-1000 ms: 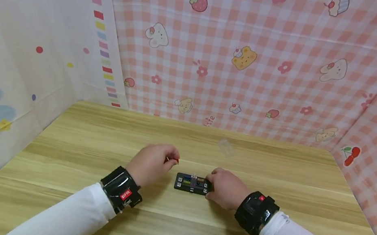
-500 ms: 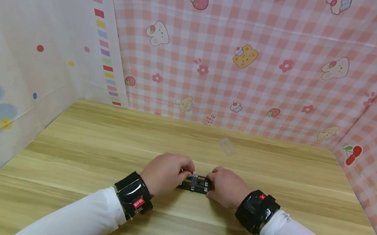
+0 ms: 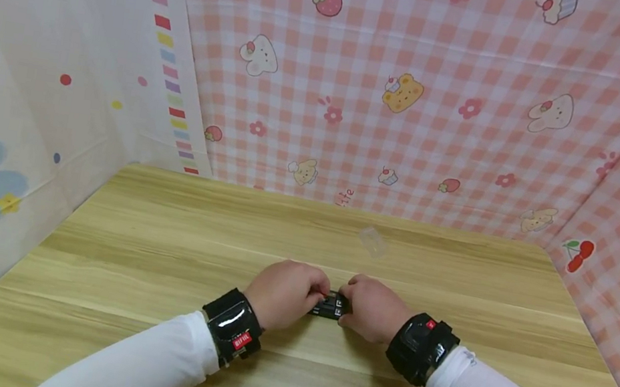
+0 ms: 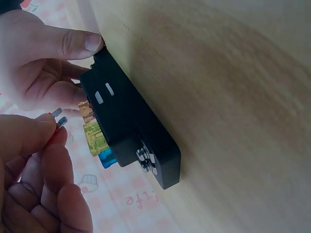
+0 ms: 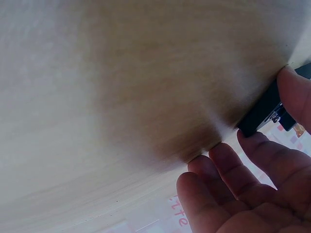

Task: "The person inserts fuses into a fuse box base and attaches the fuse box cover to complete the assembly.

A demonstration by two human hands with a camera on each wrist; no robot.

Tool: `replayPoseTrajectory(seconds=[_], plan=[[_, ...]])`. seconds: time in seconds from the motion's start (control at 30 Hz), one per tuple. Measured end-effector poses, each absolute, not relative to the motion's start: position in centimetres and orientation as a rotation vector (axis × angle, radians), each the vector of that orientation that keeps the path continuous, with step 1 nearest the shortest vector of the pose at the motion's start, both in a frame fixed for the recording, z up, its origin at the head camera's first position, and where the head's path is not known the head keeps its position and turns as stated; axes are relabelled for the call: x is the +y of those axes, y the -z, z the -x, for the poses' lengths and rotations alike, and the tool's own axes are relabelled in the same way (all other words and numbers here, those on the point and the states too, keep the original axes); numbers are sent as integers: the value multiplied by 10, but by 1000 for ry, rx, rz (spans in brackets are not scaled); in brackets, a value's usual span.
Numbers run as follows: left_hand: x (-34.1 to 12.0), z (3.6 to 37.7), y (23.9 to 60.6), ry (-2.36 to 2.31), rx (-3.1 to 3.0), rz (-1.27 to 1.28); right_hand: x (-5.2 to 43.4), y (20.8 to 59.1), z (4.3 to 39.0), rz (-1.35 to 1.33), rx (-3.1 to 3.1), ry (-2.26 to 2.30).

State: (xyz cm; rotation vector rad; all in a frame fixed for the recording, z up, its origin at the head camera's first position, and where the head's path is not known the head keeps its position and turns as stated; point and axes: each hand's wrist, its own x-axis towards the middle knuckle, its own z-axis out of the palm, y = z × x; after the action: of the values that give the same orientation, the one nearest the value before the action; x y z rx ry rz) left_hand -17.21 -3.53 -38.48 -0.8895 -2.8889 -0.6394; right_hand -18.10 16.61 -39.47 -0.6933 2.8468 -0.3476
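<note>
A black fuse block (image 3: 334,308) lies on the table. In the left wrist view, an orange blade fuse (image 4: 86,112), a yellow blade fuse (image 4: 95,139) and a blue blade fuse (image 4: 107,158) sit in it, with metal screw terminals at its near end. My left hand (image 3: 286,295) pinches a red blade fuse (image 4: 59,119) between thumb and fingertips. Its two metal prongs point at the block, apart from it beside the orange fuse; the fingers hide most of its body. My right hand (image 3: 373,310) grips the block's right end between thumb and fingers.
Behind the hands, a small clear plastic cover (image 3: 372,242) lies on the wooden table (image 3: 157,237). A pink checked cloth (image 3: 439,146) hangs at the table's back edge, and more printed cloth lines both sides.
My left hand has moved right with the red blade fuse, from beside the fuse block to over it, and now covers the block's left part. The right hand stays at the right end.
</note>
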Motion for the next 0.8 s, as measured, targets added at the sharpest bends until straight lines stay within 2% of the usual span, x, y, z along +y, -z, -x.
replayPoseTrajectory(seconds=[0.8], plan=[[-22, 174, 389, 553, -2900, 891, 166, 395, 180, 710, 2855, 369]])
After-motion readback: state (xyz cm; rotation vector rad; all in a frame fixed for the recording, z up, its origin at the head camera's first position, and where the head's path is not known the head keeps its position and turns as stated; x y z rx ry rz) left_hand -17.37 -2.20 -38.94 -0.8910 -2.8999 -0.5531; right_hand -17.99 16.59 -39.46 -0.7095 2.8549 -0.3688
